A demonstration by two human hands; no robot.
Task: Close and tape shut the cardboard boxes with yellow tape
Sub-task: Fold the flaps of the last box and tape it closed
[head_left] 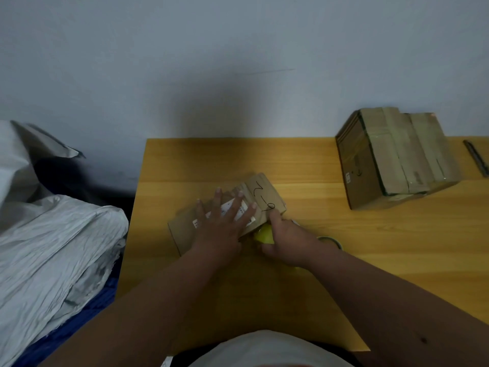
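Far left of the frame is a big heap of crinkly grey-white plastic mailer bags (50, 250), all wrinkled and a bit shiny, sitting over something dark blue (100, 300) at the lower left. Right of that starts the smooth honey-coloured wooden table (344, 234), flat grain, pushed against a plain pale wall (238, 49).

Around the middle of the frame sits the small flat brown cardboard box (262, 197), matte and a little scuffed, with a white printed label (239, 207) and black marker scribble on the flap. Its long axis runs on a diagonal, from lower left up toward the upper right of the frame. The left hand (222, 221) lies flat on top, fingers spread wide apart and pressing down, not gripping anything. Just beside it, the right hand (285, 239) is curled closed around a roll of yellow tape (264, 234) at the box's near right edge, thumb reaching up onto the flap. Only a rounded glossy yellow bit of the roll shows. A second ring-shaped thing (332, 239) peeks out behind the right wrist, too hidden to tell much.

Upper right of the frame has a bigger brown cardboard box (391, 160), blocky, closed, wrapped in shiny clear-ish tape strips. Far right edge: a thin dark stick-like tool (476, 157) lying on the table.
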